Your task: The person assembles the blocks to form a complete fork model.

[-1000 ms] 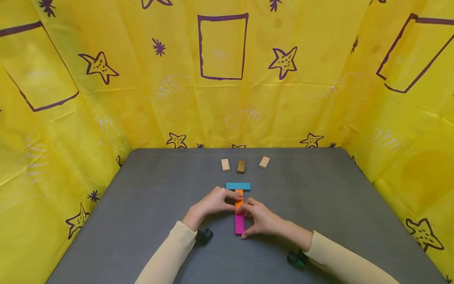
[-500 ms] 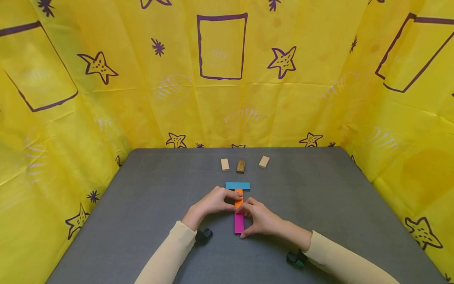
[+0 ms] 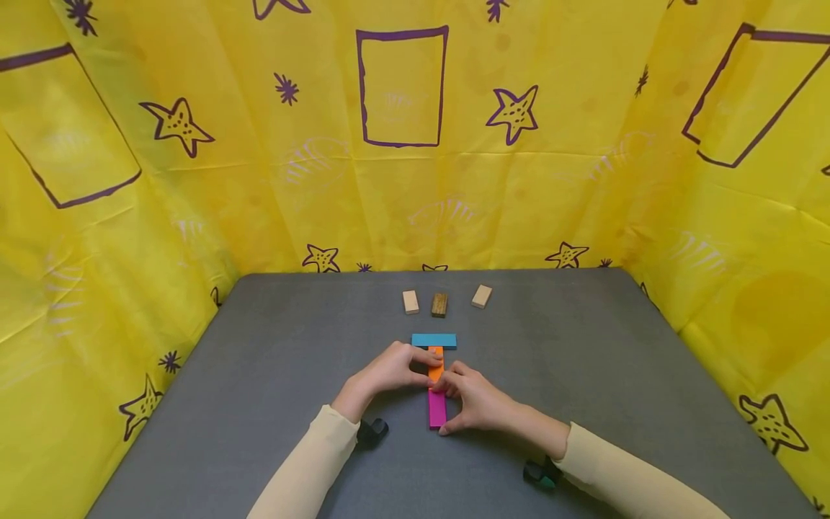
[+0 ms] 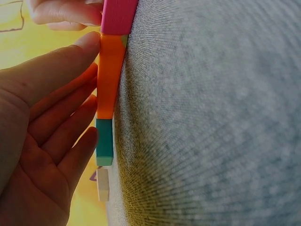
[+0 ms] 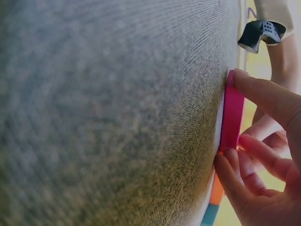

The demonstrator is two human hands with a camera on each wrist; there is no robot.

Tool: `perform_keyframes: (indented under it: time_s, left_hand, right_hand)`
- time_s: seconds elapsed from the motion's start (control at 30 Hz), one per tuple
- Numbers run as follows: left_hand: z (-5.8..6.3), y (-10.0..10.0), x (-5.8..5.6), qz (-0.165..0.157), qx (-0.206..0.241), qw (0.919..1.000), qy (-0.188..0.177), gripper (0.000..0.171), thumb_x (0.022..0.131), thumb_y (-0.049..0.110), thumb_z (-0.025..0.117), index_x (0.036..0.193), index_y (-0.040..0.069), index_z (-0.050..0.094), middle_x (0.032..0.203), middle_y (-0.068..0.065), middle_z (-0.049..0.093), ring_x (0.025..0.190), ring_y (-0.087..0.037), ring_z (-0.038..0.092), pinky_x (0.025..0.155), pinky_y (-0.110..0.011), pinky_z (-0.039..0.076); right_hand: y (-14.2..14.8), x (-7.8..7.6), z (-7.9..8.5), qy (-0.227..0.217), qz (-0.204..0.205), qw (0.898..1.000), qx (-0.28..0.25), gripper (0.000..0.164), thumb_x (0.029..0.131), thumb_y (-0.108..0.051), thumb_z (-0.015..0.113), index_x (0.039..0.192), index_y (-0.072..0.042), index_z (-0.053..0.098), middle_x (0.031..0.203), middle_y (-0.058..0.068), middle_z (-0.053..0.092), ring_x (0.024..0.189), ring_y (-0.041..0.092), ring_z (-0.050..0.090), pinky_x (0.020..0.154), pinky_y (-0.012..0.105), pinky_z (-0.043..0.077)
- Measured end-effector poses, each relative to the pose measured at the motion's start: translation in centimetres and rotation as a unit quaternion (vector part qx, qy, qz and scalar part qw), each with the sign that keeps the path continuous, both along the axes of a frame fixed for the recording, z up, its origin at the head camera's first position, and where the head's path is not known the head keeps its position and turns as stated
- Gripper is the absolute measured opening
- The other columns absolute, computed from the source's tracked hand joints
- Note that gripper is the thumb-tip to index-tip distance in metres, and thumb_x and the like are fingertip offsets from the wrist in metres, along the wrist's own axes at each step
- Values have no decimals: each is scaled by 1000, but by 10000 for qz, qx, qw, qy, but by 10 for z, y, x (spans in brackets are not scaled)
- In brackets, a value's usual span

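A blue block (image 3: pixel 434 341), an orange block (image 3: pixel 436 367) and a magenta block (image 3: pixel 437 411) form a T on the dark table. My left hand (image 3: pixel 391 367) rests its fingertips on the orange block, thumb near the joint with the magenta one. In the left wrist view its fingers stretch fairly straight to the edge of the orange block (image 4: pixel 110 75). My right hand (image 3: pixel 480 402) holds the magenta block lengthwise, its thumb at the near end and fingers at the far end. The right wrist view shows this grip on the magenta block (image 5: pixel 233 113).
Beyond the T lie a pale wooden block (image 3: pixel 411 302), a dark brown block (image 3: pixel 439 305) and another pale block (image 3: pixel 481 296). A yellow patterned cloth (image 3: pixel 402 209) surrounds the grey table (image 3: pixel 311 317) at the back and sides.
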State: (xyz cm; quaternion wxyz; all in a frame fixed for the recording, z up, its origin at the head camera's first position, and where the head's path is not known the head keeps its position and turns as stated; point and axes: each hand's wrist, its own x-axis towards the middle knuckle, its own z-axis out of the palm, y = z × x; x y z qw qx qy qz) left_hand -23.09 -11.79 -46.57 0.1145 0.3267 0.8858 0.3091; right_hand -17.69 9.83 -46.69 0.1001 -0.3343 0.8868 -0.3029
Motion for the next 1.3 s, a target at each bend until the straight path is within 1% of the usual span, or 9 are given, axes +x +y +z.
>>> perform_keyframes:
  time_s: [0.27,0.43,0.63,0.83,1.03,1.3]
  left_hand:
    - [0,0,0,21,16,10000,33,41,81,30,75,121,22,67,117,15,66,114,-6,58,100,-29,46]
    - [0,0,0,38,25,10000,11,41,81,31,75,121,23,67,116,15,66,113,-6,58,100,-30,46]
    - [0,-1,0,42,46,10000,-35,41,81,31,75,121,23,67,116,15,66,114,-7,58,100,-31,46]
    - [1,0,-1,5,15,10000,51,41,81,31,75,120,23,68,115,15,67,112,-5,59,98,-29,47]
    - [0,0,-1,25,28,10000,18,41,81,31,75,120,23,68,115,15,67,112,-5,59,99,-29,46]
    - [1,0,0,16,40,10000,-46,42,81,32,75,121,23,67,116,15,66,113,-6,58,99,-30,46]
  right_hand:
    - [-1,1,0,-25,-173,9998,-23,57,60,-37,89,104,-17,60,99,-5,50,88,10,55,78,21,50]
    - [-2,2,0,39,-252,9997,-54,60,58,-38,90,103,-15,59,97,-2,50,86,12,55,75,22,50]
    - [-2,2,0,88,-246,9995,-150,62,56,-37,92,103,-13,59,95,-1,51,84,11,55,75,21,50]
    - [-2,1,0,85,-259,9995,-182,63,55,-38,92,102,-13,59,94,-1,51,83,11,55,74,21,49]
    - [-2,1,0,48,-258,9993,-248,63,55,-37,92,102,-13,60,94,-1,51,83,11,55,74,20,49]
    - [-2,3,0,39,-261,9995,-161,63,56,-37,91,104,-12,59,95,-1,50,84,12,55,75,21,49]
